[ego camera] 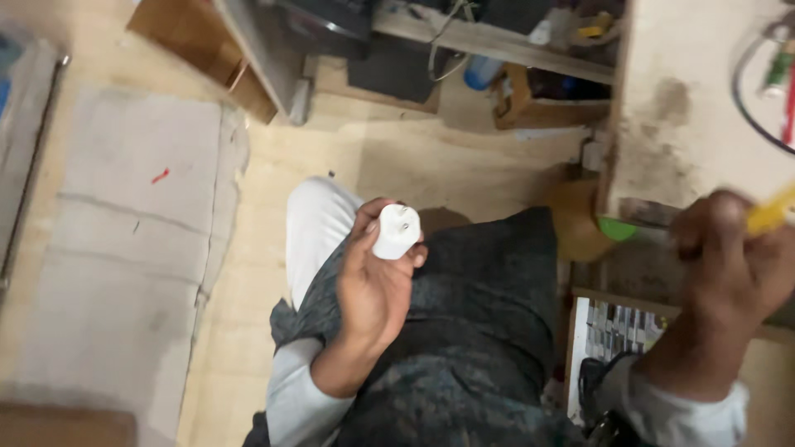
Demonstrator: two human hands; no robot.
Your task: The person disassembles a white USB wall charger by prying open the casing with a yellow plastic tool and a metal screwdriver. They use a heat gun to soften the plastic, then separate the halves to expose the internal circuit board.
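Left hand point(377, 277) sits closest to the lens, raised over the lap, palm turned up and inward, wrist bent back. Fingers and thumb wrap a small white plug adapter point(396, 231) with its two pins facing the camera. Grip looks light, mostly fingertips at the upper edge; a slip would likely drop the adapter onto the dark patterned cloth point(472, 331) across the knees or past it to the pale floor point(124, 248). White sleeve point(290, 397) shows at the forearm.

Moving right: a compartment tray point(613, 331) of small parts lies low beside the leg, a green round object point(617, 228) just above it under the worn workbench edge point(662, 124).

Right hand point(733, 265) is clenched around a yellow tool point(770, 213), only partly seen and blurred, so its kind is unclear. Blur suggests quick motion; judged risk is the tool tip meeting the bench edge or the black cable point(745, 99) lying on it. Hands are well apart.
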